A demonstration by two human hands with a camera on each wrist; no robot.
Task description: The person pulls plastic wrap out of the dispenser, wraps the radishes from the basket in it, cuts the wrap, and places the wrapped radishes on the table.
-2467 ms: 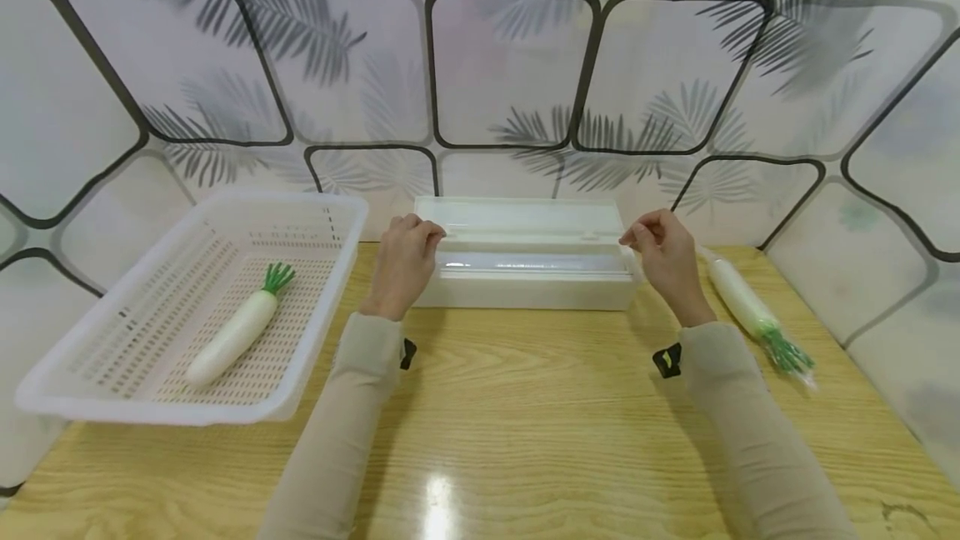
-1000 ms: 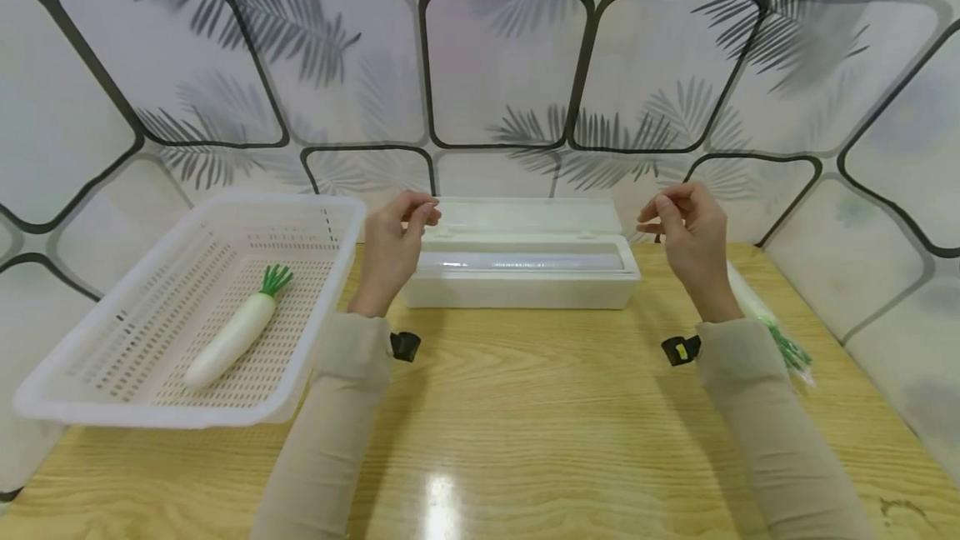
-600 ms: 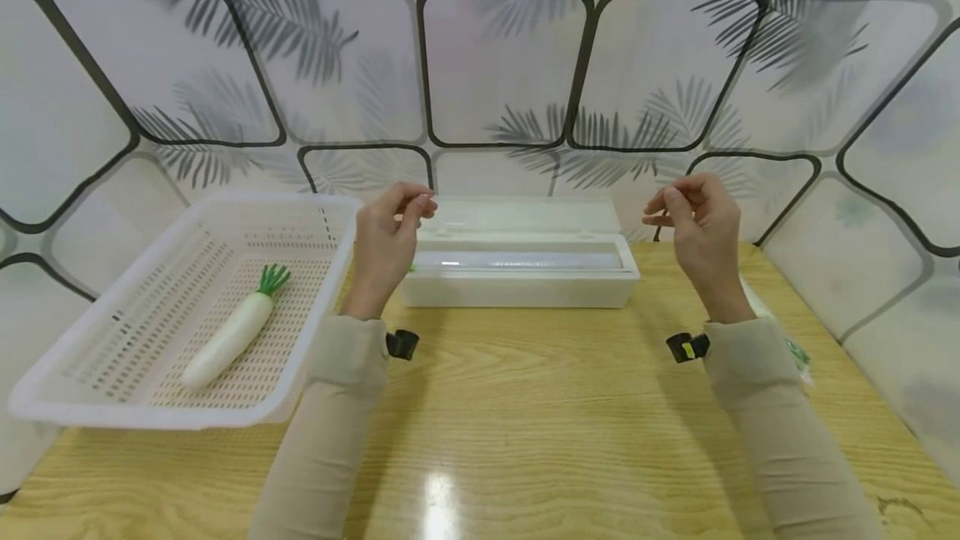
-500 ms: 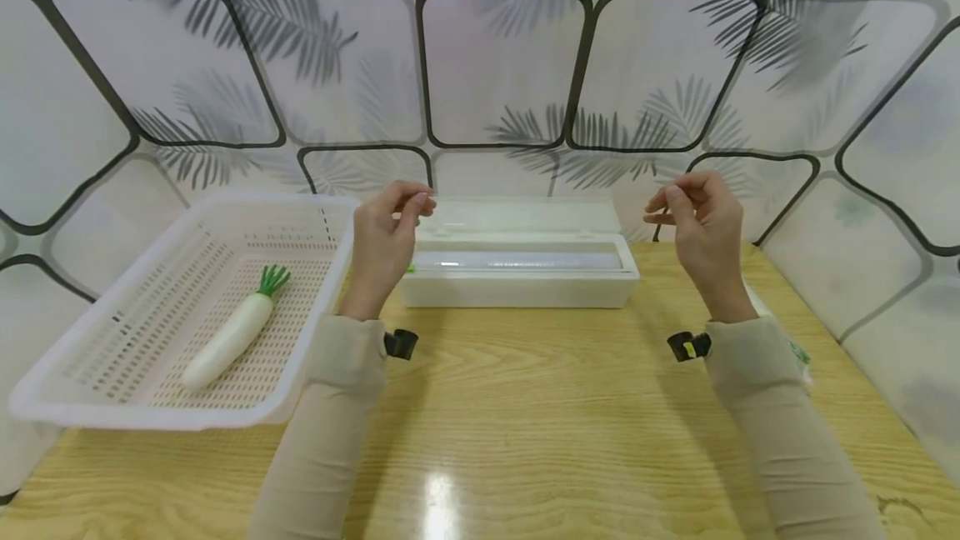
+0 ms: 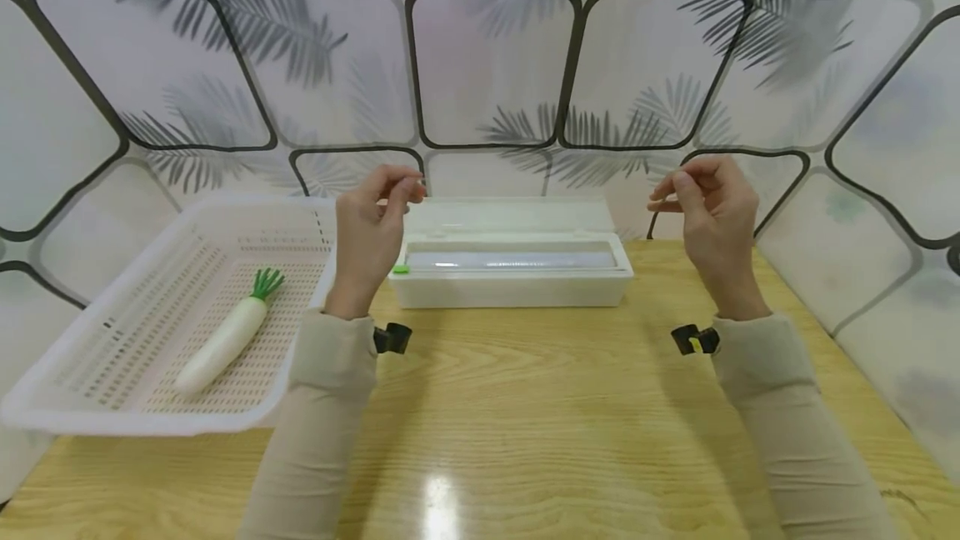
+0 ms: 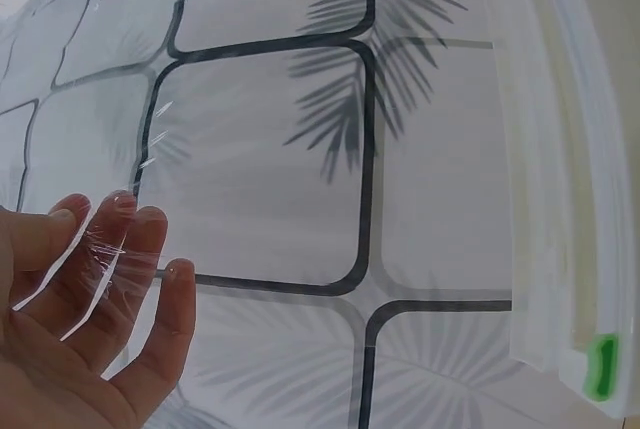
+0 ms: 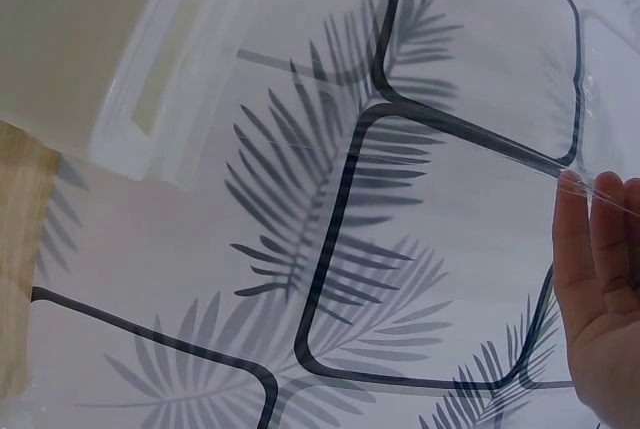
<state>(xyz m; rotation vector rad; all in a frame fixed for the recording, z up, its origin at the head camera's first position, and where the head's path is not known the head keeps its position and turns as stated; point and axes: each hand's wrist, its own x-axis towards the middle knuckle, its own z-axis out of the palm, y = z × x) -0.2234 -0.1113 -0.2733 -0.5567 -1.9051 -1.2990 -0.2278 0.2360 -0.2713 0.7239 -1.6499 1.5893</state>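
Both grips, left hand (image 5: pixel 366 242) and right hand (image 5: pixel 717 233), pinch clear film (image 6: pixel 118 265); between and below them the white box (image 5: pixel 513 292) lies on the desk (image 5: pixel 525 407), long axis crosswise, seemingly nearer the left.

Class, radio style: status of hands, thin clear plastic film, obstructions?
Left hand and right hand: pinching film. Film: spread between them. White rectangular box: lid open. White perforated plastic basket: left, apparently not in the way.

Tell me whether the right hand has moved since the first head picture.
Yes: against the patterned wall, the right hand is now higher and farther right in the head view.
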